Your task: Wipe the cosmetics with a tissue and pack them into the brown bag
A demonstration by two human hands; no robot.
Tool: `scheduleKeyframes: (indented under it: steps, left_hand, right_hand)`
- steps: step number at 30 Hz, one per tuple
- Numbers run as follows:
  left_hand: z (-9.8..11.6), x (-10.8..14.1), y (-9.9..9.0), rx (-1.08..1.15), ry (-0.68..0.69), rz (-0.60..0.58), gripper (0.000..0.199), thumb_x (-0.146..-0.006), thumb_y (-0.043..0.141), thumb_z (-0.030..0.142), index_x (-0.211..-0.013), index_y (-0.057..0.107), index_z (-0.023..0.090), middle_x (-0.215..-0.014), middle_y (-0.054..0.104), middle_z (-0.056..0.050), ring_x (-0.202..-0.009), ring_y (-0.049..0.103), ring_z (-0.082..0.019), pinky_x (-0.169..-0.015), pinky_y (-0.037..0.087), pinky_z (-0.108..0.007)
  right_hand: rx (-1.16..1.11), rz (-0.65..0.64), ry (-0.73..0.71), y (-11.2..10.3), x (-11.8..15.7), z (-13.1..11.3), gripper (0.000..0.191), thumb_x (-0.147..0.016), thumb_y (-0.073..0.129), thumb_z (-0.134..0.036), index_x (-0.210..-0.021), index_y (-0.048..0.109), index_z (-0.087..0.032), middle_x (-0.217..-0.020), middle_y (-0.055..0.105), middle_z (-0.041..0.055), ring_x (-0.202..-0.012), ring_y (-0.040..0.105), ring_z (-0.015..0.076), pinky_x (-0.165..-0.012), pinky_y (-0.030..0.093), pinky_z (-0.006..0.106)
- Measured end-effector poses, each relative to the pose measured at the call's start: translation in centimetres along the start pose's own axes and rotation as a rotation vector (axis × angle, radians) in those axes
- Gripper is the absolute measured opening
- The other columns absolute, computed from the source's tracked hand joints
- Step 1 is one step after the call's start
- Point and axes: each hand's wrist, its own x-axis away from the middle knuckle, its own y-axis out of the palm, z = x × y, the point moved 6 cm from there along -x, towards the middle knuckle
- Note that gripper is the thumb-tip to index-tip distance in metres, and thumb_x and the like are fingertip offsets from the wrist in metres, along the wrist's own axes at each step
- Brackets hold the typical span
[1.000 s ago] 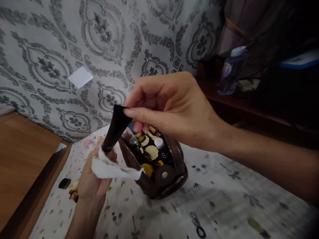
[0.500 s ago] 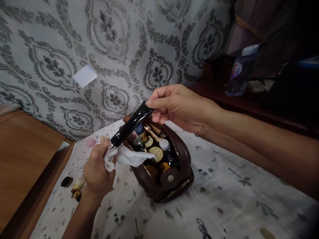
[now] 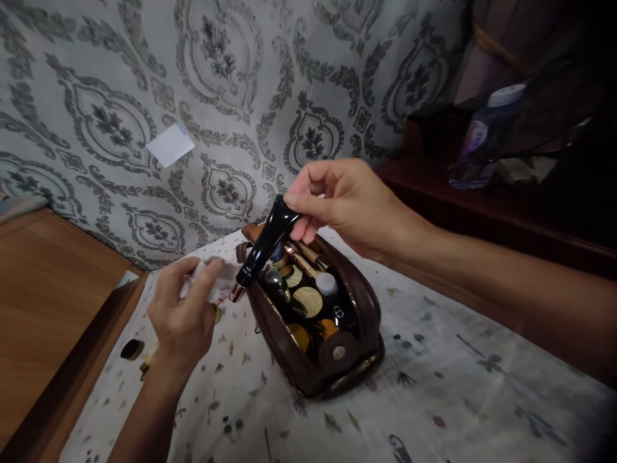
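My right hand (image 3: 332,199) pinches the flat end of a glossy black tube (image 3: 267,241), which slants down to the left with its reddish metallic tip lowest. Beside that tip, my left hand (image 3: 186,302) holds a crumpled white cloth (image 3: 209,280) between thumb and fingers. The tube is over the left edge of an open brown bag (image 3: 369,302). Inside the bag are several cosmetic items, among them a round gold-topped container (image 3: 307,302), a white-capped one (image 3: 326,283) and brushes (image 3: 303,262).
A black cap (image 3: 132,349) and a small gold item lie on the patterned white sheet (image 3: 270,411), left of the bag. At the right, a clear bottle (image 3: 482,141) stands on a dark red surface. White paper (image 3: 170,145) is on the patterned wall. Wooden furniture (image 3: 58,276) borders the left side.
My left hand and the cloth have come away from the tube's tip, uncovering it. The tube now hangs more steeply. The whole view has shifted slightly.
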Motion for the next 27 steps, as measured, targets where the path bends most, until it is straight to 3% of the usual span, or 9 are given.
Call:
scheduleKeyframes:
  steps: [4,9,12,16,27]
  left_hand:
    - [0.3,0.8,0.8,0.03,-0.059,-0.046,0.048,-0.072,0.045,-0.001,-0.109,0.068,0.019,-0.098,0.059,-0.008,-0.09,0.062,-0.02,-0.076,0.052,-0.03]
    - [2.0,2.3,1.4,0.049,0.081,-0.124,0.052,-0.076,0.045,-0.002,-0.116,0.066,0.025,-0.1,0.058,-0.006,-0.095,0.061,-0.019,-0.074,0.051,-0.026]
    - [2.8,2.9,1.8,0.041,0.169,-0.208,0.06,-0.078,0.042,-0.004,-0.123,0.063,0.029,-0.095,0.055,-0.005,-0.089,0.059,-0.017,-0.069,0.05,-0.023]
    - [2.8,3.1,1.8,0.058,0.169,-0.269,0.058,-0.08,0.039,-0.003,-0.126,0.06,0.026,-0.098,0.055,-0.006,-0.083,0.058,-0.015,-0.06,0.047,-0.02]
    - [2.7,3.1,1.9,0.088,0.131,-0.274,0.045,-0.082,0.039,-0.001,-0.116,0.058,0.021,-0.097,0.058,-0.008,-0.081,0.059,-0.017,-0.061,0.049,-0.025]
  right_hand:
    - [0.158,0.048,-0.184,0.0,0.3,-1.7,0.025,-0.082,0.076,-0.02,-0.07,0.055,-0.02,-0.055,0.057,-0.0045,-0.048,0.061,0.0095,-0.043,0.05,0.018]
    - [0.392,0.082,-0.326,0.5,0.6,-2.8,0.021,-0.085,0.072,-0.023,-0.073,0.055,-0.022,-0.059,0.057,-0.0036,-0.057,0.064,0.012,-0.049,0.049,0.021]
    - [0.473,0.093,-0.36,0.8,0.5,-3.3,0.018,-0.087,0.069,-0.022,-0.074,0.055,-0.022,-0.062,0.057,-0.0028,-0.062,0.065,0.0143,-0.056,0.05,0.024]
    - [0.517,0.092,-0.33,1.2,0.3,-3.2,0.017,-0.086,0.069,-0.022,-0.076,0.055,-0.023,-0.063,0.057,-0.002,-0.07,0.065,0.0171,-0.061,0.049,0.026]
    - [0.889,-0.082,-0.361,3.9,0.4,-2.9,0.018,-0.09,0.052,-0.012,-0.075,0.055,-0.022,-0.064,0.058,-0.0016,-0.07,0.06,0.0153,-0.067,0.043,0.027]
